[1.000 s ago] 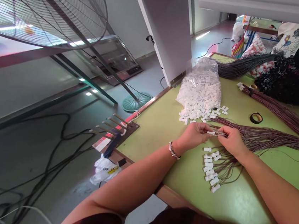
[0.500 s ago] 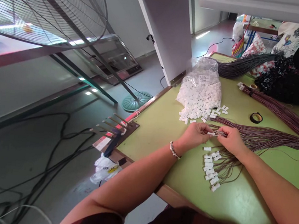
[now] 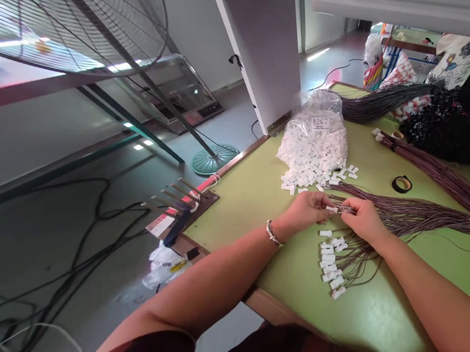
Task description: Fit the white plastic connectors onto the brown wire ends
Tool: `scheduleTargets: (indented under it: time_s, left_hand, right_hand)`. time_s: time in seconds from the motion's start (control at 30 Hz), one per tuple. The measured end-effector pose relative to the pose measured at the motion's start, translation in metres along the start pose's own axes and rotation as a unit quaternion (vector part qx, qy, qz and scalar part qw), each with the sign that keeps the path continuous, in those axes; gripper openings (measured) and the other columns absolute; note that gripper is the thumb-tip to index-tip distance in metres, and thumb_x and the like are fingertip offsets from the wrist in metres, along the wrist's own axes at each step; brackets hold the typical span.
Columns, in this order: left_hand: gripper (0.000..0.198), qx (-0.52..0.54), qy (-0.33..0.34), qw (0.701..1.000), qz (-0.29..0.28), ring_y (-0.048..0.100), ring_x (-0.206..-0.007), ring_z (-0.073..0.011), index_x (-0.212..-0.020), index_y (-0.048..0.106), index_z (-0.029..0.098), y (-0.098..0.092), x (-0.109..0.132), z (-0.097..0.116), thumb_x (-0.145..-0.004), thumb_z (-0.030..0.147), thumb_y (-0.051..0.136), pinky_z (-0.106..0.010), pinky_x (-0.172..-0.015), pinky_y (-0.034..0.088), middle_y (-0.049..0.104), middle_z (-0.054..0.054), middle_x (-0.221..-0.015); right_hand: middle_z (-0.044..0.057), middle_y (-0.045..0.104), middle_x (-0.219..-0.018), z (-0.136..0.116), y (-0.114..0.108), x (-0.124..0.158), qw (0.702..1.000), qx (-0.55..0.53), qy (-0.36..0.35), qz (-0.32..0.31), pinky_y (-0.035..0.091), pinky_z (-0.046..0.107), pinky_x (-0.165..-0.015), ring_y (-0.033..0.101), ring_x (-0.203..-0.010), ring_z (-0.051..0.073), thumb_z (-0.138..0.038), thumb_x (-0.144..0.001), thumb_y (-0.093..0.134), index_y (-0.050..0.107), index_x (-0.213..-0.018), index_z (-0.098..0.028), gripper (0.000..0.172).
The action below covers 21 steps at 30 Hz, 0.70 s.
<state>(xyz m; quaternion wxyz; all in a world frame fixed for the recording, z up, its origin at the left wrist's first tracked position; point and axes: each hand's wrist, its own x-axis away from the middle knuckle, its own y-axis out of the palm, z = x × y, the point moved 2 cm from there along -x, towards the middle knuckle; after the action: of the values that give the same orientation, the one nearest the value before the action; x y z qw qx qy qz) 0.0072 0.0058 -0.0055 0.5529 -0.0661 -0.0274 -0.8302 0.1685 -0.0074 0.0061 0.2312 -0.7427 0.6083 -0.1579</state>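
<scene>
Between thumb and fingers, my left hand (image 3: 307,209) pinches a small white connector (image 3: 331,209). My right hand (image 3: 360,216), just to its right, is closed on the ends of thin brown wires (image 3: 348,210), with their tips facing the connector. The two hands are close together over the green table (image 3: 241,213). Below them lie several white connectors (image 3: 327,258) in a rough column, with brown wires running from them under my right forearm. Beyond my left hand, loose white connectors spill from a clear plastic bag (image 3: 317,137).
A black tape roll (image 3: 402,184) lies right of the bag. Brown wire bundles (image 3: 441,169) and a black heap (image 3: 454,123) occupy the right side. A rack with metal prongs (image 3: 192,202) sits at the left table edge. A fan (image 3: 76,11) stands at upper left.
</scene>
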Motion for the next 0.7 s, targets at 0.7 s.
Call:
scheduleTargets:
  time_s: [0.7]
  left_hand:
    - [0.005,-0.236,0.156,0.959,0.017,0.049,-0.055,-0.0099,-0.068,0.061,0.016,0.003,0.004,0.009,-0.073,0.013,0.060,-0.021,-0.055,0.039,0.056,0.001,-0.058]
  right_hand:
    - [-0.004,0.044,-0.050,0.000,-0.001,-0.001,0.999,-0.027,0.019,-0.005,0.027,0.022,-0.050,0.037,-0.052,0.009,-0.022,-0.059,0.050,0.053,-0.056,-0.016,0.007]
